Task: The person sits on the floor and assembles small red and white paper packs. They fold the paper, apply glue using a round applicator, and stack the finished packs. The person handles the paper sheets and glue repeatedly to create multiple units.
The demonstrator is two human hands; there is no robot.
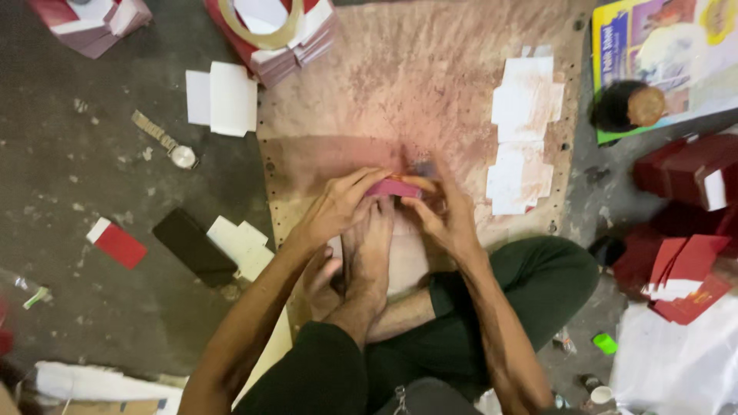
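Head view, left hand (332,209) and right hand (446,215) both pinching red card (392,187), over board (430,100), feet beneath.

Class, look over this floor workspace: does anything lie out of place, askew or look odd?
Yes. A wristwatch and a dark phone lie loose on the dirty floor among scattered paper blanks. Oddly, a bare foot rests beneath the red piece that the left hand and right hand hold.

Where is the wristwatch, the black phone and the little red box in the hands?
wristwatch (182,156): head view, on its round face.
black phone (194,247): head view, middle of its dark screen.
little red box (393,187): head view, on its top between both hands.
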